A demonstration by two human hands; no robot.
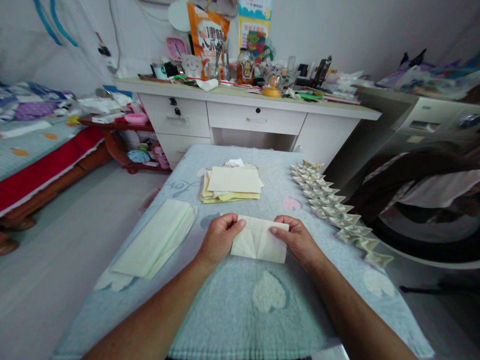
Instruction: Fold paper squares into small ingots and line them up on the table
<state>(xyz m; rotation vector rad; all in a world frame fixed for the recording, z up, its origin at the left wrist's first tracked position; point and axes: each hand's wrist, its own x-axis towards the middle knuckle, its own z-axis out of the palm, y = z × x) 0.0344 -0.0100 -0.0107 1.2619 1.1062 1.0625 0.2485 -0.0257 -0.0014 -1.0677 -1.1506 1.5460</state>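
Between my hands, just above the cloth-covered table (232, 310), I hold a creased sheet of white paper (258, 245). My left hand (221, 237) pinches its upper left corner between thumb and fingers. At the upper right edge, my right hand (298, 240) grips it the same way. Fold lines fan out from the paper's lower middle. Beyond it lies a stack of cream and yellow paper (234, 180). To the left rests a pile of long pale green-white sheets (157, 237). Folded paper boats (330, 200) stand in overlapping rows along the right side.
A white desk (258, 117) with drawers stands behind the table, crowded with jars, an orange bag (208, 42) and a pink clock (176, 48). A washing machine (423, 125) is at the right, a bed (41, 155) at the left. A small red-brown shelf (112, 135) stands beside the bed.
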